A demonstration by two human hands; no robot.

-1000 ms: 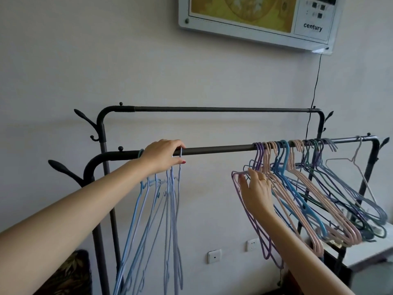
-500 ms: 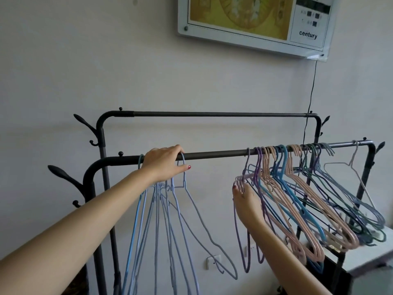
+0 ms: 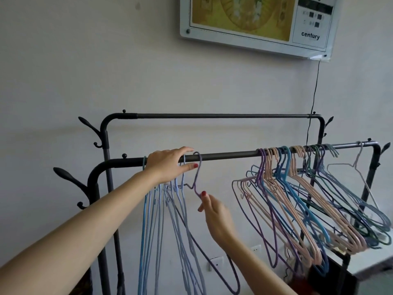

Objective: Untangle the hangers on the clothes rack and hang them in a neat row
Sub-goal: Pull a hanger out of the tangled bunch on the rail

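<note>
Here, at the left of the front rail (image 3: pixel 223 156), the left hand (image 3: pixel 168 165) lies over the rail on the hooks of the sorted bunch (image 3: pixel 161 220), fingers loosely curled and pressing them together rather than gripping any one. Just right of it hangs the purple hanger (image 3: pixel 196 177), its hook over the rail beside the left fingertips, its neck running down and slightly right, its body trailing long and low toward the floor. The right hand (image 3: pixel 214 211) sits below and right of that hook, pinching the neck between thumb and forefinger. So the coming move likely turns on this: the hanger's place lies up and left of the right hand, and the left hand is the nearer one to take it into the bunch. Further right, well apart, the tangle (image 3: pixel 308 199) of purple, pink and blue hangers splays off the rail. Compared with half a second ago, the right hand has left the tangle's edge and carried the purple hanger across the bare stretch of rail, while the left hand has kept its spot.
</note>
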